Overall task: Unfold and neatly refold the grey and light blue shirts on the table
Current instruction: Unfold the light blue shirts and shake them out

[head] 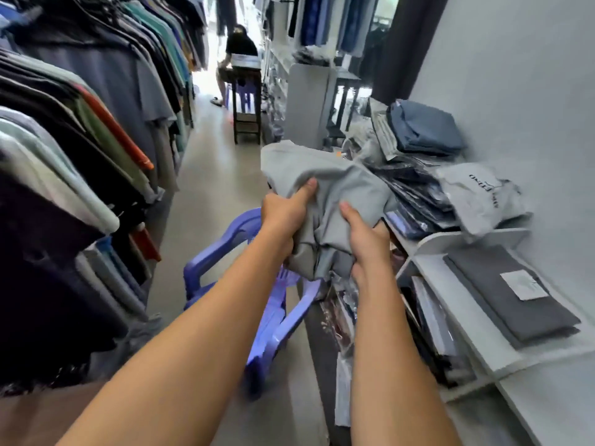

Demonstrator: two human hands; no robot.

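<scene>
Head view, from left to right: hanging shirts (80,140) crowd the rack along the left edge. A purple plastic chair (225,252) stands below centre. My left hand (285,217) grips the grey shirt (335,178), fingers curled into the cloth, thumb laid along its top. The shirt is bunched up at mid-frame, held off the desk (467,317). My right hand (367,239) pinches its lower folds, thumb on top. Right of it lie bagged garments (418,194), with a blue folded shirt (425,130) on top of them at upper right.
</scene>
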